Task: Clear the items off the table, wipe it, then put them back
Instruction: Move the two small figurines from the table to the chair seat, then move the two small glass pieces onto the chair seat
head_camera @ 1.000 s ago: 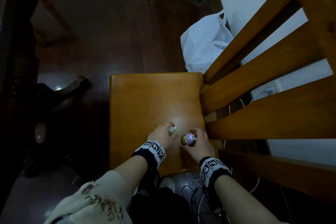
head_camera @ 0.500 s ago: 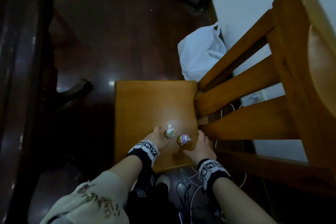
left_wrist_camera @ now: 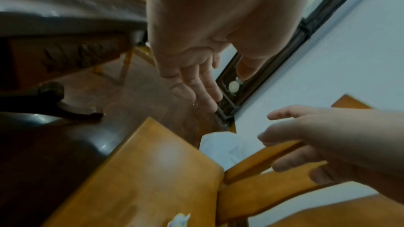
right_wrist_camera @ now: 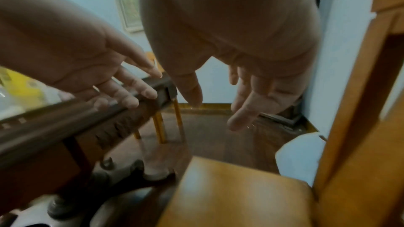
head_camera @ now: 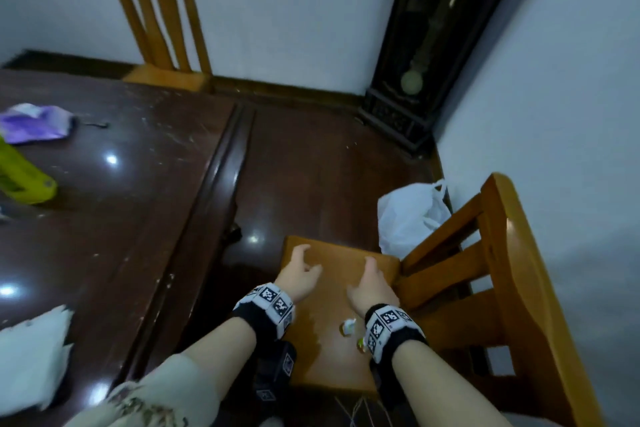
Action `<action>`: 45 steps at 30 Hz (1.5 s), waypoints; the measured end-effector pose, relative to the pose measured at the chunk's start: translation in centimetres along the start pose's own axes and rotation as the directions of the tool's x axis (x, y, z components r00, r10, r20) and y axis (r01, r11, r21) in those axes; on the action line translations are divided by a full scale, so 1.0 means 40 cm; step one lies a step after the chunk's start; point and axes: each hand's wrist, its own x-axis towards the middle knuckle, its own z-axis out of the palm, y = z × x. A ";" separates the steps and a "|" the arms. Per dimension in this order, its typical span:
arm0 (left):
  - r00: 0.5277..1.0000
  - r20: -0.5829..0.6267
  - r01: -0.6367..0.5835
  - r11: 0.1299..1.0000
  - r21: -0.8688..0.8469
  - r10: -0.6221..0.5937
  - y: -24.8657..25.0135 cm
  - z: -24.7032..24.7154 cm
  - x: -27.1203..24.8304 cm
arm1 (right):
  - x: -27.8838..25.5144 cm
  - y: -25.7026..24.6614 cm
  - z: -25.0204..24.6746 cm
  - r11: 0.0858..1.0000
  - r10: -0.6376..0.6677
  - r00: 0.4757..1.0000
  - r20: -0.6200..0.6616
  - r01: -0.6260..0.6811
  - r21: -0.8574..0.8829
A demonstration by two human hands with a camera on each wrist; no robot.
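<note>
1. both hands are empty right now. the left hand (head_camera: 299, 276) hangs over the far-left part of the light wooden chair seat (head_camera: 332, 367) with fingers spread and loosely bent, and the right hand (head_camera: 372, 284) is beside it near the chair back, fingers straight and relaxed. both wrist views back this up: open palms, nothing pinched.
2. two tiny items sit on the seat just by the right wrist: a small white-and-green trinket (head_camera: 348, 326) and a second little green-and-white one (head_camera: 362, 345) half tucked under the wristband. too small to say what they are.
3. the dark glossy wooden bench (head_camera: 114, 204) on the left isn't cleared yet. there's a crumpled purple plastic packet (head_camera: 34, 121) at its far edge, a yellow-green package (head_camera: 24, 177) at the left border, and a white crumpled paper towel or cloth (head_camera: 31, 354) near the front corner.
4. my read: this is the clearing step, with the chair serving as the parking spot for stuff off the bench. wiping hasn't begun as far as i can tell.
5. next move probably calls for swinging left to the bench and grabbing the purple packet or the yellow-green package. both look light and crinkly, so an easy pinch should do.
6. watch out: the seat is small and the trinkets sit close to its front edge, so bigger stuff should go toward the back.
</note>
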 end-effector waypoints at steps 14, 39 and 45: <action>0.933 -0.360 -0.081 0.983 -0.166 0.016 -0.099 -0.400 -0.437 | -0.323 -0.425 0.126 0.861 -0.507 0.854 0.119 0.508 0.025; 0.857 -0.508 0.028 0.994 -0.109 -0.080 -0.767 -1.222 -0.793 | -0.649 -1.088 0.680 0.797 -0.603 0.783 0.155 0.598 0.079; 0.875 -0.477 0.044 0.993 -0.106 -0.089 -0.808 -1.339 -0.696 | -0.578 -1.196 0.751 0.818 -0.575 0.804 0.155 0.565 0.107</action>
